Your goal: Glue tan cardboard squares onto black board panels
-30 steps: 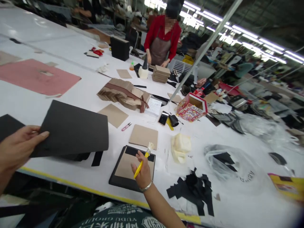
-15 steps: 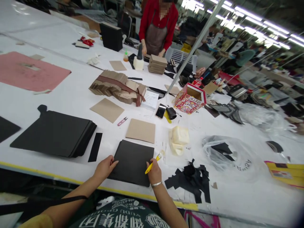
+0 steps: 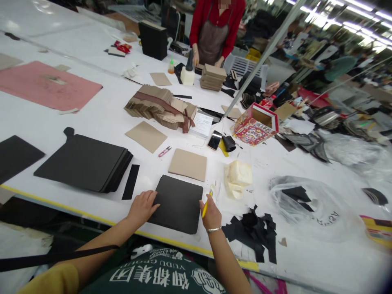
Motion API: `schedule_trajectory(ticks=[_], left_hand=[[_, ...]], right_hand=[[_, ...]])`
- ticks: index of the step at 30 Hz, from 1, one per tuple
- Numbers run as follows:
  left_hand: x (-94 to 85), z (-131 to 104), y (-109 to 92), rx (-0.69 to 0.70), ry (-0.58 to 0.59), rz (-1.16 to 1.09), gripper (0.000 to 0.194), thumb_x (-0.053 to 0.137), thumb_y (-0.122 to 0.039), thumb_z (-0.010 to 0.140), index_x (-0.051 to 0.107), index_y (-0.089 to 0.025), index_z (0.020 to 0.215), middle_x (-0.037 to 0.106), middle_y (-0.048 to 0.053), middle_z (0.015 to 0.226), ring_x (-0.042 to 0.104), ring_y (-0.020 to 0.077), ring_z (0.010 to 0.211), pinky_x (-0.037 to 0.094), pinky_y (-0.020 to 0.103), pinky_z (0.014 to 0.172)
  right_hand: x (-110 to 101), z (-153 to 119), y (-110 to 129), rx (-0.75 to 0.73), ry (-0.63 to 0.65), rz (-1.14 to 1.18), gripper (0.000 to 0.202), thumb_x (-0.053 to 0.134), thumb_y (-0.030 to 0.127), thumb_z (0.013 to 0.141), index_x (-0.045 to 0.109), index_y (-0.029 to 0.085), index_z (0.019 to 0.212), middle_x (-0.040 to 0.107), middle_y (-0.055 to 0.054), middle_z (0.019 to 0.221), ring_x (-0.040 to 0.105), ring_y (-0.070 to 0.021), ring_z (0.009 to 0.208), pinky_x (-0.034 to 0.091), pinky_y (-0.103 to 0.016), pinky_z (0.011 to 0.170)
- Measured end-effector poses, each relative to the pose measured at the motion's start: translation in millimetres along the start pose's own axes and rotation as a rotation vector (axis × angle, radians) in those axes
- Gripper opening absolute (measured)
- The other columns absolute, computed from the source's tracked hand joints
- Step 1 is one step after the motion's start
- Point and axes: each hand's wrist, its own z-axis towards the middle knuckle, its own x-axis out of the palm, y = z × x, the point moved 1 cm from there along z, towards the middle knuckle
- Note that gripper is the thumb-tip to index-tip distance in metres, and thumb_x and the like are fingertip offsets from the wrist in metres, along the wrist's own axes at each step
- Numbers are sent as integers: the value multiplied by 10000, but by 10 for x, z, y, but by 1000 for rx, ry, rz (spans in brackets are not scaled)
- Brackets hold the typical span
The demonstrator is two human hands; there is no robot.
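Flat before me on the white table lies a square black panel (image 3: 178,204), its edges hinting at more than one layer. My left hand (image 3: 143,207) holds its left edge, thumb over the top and fingers close together. At the right edge is my right hand (image 3: 212,214), closed round a yellow-handled brush (image 3: 205,207) and touching the panel's side. The brush's pale bristles point away from me. Just beyond the panel lies a beige board (image 3: 188,164). A cut-open whitish plastic container (image 3: 239,179) stands to the right, with pale residue around it.
Left are a stack of black sheets (image 3: 82,162) and a black strip (image 3: 130,182). Black scraps (image 3: 252,228) and a plastic bag (image 3: 324,220) lie right. Pink snips (image 3: 164,151), a phone (image 3: 214,140) and a red box (image 3: 255,124) lie beyond. A co-worker (image 3: 214,34) stands opposite.
The view has shifted, so the table things sit further right. The black panels now look more evenly lined up. My left hand has closed in on the left edge; the brush stays in my right.
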Motion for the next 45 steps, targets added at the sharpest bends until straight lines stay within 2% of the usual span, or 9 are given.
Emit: schedule_trajectory(ticks=[2,4,7,14,19,24,32,39,45], left_hand=[[-55,-37,-153,277,11,12,389,380,-323,855,432,-180,1213,505,116,1203,450,240,1084,329,363,887],[-53,-88,-314,550,119,-9,419,346,-304,871,370,-215,1280,454,80,1285,398,215,1159,303,344,925],[59,-187,-477,776,267,-23,524,394,-370,847,284,-218,1336,345,67,1377,290,212,1253,255,363,975],[360,-362,-500,719,344,-60,647,496,-450,771,294,-207,1336,322,69,1389,219,231,1291,91,442,1050],[358,-373,-470,716,338,-86,613,483,-412,784,303,-196,1329,315,64,1393,210,226,1292,43,459,1051],[321,-368,-467,708,329,-92,630,461,-448,783,274,-222,1340,319,60,1391,212,223,1291,32,507,1036],[265,-330,-495,690,421,-87,714,516,-476,733,249,-239,1352,310,64,1395,208,238,1292,93,514,1024],[233,-313,-516,671,472,-90,678,491,-489,745,271,-263,1345,293,73,1402,192,250,1299,13,528,1026],[266,-311,-542,684,505,-52,686,502,-465,742,262,-252,1347,248,65,1419,166,244,1306,-41,565,1008]], right_hand=[[-267,126,64,68,-53,164,470,376,446,847,444,145,1201,592,-124,1031,602,-189,811,465,-286,673],[-470,275,166,173,-35,404,445,362,439,849,472,152,1170,622,-77,882,599,-149,682,479,-274,633],[-520,456,409,217,162,725,388,421,440,816,569,138,1011,589,-11,647,565,-115,550,481,-240,561],[61,388,1053,8,703,782,278,484,355,766,641,172,904,612,9,662,509,-63,452,395,-161,420],[303,357,1180,-88,854,764,270,484,338,755,663,172,869,645,-6,758,519,-66,505,406,-160,432],[394,615,1172,-184,694,667,200,508,287,736,672,195,804,653,11,787,570,-95,668,457,-190,614],[540,819,1047,44,381,620,173,480,286,742,637,221,779,651,31,798,577,-112,685,464,-214,609],[84,626,279,374,266,560,229,465,336,732,639,190,763,637,0,759,544,-110,562,428,-202,455],[-155,476,61,347,122,419,215,455,321,721,626,193,694,621,21,684,542,-112,584,420,-205,538]])
